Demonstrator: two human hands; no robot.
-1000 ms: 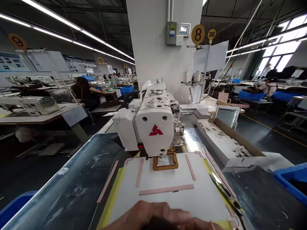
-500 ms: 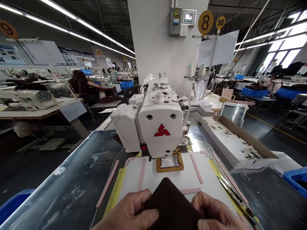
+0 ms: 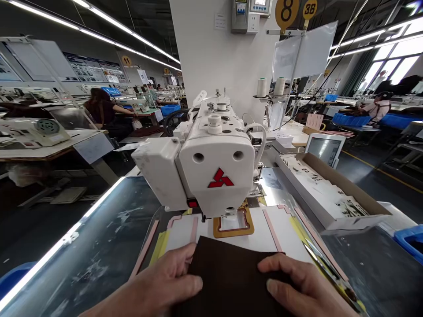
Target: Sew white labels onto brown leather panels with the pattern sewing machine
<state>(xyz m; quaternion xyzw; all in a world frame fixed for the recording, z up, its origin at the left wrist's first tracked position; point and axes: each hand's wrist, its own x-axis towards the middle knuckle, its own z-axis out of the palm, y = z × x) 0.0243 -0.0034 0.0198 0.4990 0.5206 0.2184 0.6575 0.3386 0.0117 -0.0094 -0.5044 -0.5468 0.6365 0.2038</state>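
A dark brown piece of fabric [image 3: 234,281] is stretched between my hands at the bottom of the view, in front of the sewing machine. My left hand [image 3: 165,277] grips its left edge, thumb on top and fingers behind. On the right edge my right hand [image 3: 294,281] pinches it with thumb and forefinger. Beneath lies a white board [image 3: 261,233] marked with pink and yellow strips. Just beyond the fabric, the tan clamp frame [image 3: 233,232] sits under the white sewing machine head [image 3: 218,163] with its red emblem. The fabric's lower part runs out of view.
Scissors [image 3: 325,264] lie along the board's right side. An open cardboard box [image 3: 330,198] of printed white labels stands at the right, beside a small screen [image 3: 322,149]. Blue bins [image 3: 410,240] flank the table. Co-workers sit at other machines in the background.
The fabric has turned from corner-up to a wider, flatter spread, and my hands have shifted with it, the left slightly up and leftward. The camera view has tilted down and moved closer.
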